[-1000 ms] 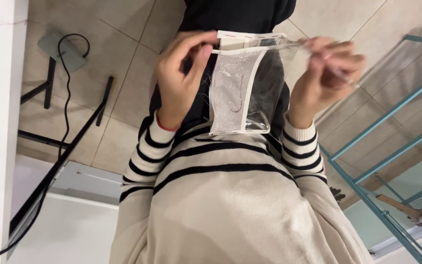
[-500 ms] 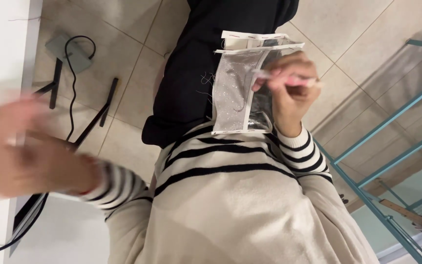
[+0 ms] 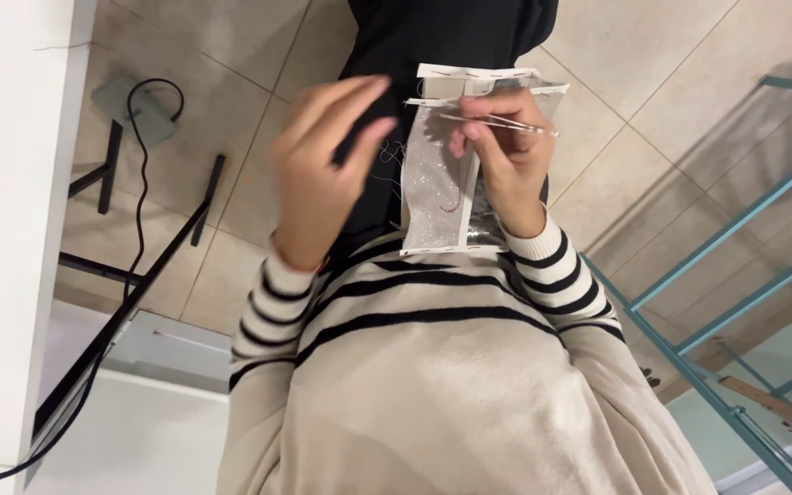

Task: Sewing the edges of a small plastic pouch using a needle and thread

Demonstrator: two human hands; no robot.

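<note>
Back from the side, left hand (image 3: pixel 323 174) hovers open beside the glittery pouch (image 3: pixel 437 183); right hand (image 3: pixel 501 156) pinches its top, seemingly with 1 thin needle.

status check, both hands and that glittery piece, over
Right hand pinching glittery fabric at its top edge, thin needle-like tool in the fingers. Left hand open beside it, apart. Nothing blocking.

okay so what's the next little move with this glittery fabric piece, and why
Probably bring the left hand across to grip the fabric piece's free left edge. Only the right hand holds it, also pinching a thin needle-like tool, so the piece hangs unsupported.
</note>
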